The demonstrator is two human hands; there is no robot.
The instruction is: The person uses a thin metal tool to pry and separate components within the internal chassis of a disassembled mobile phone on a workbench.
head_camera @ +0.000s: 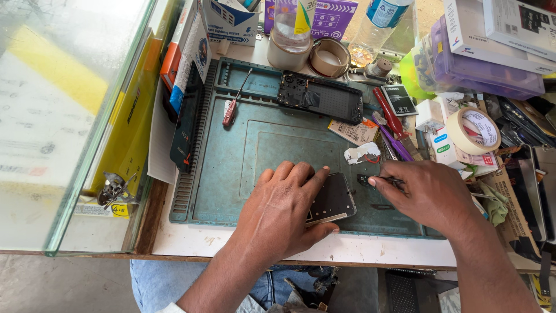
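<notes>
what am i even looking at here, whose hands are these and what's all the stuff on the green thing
This is one picture from a camera worn on a person's head, looking down at their own two bare hands; there is no machine. They sit at a cluttered bench with a teal work mat on it. The left hand presses flat on a dark phone part, seemingly a screen or back panel. The right hand pinches a thin dark tool, perhaps tweezers, its tip touching a small black piece on the mat. Further back lie an opened phone frame, a red-handled screwdriver, a phone battery and a roll of tape.
</notes>
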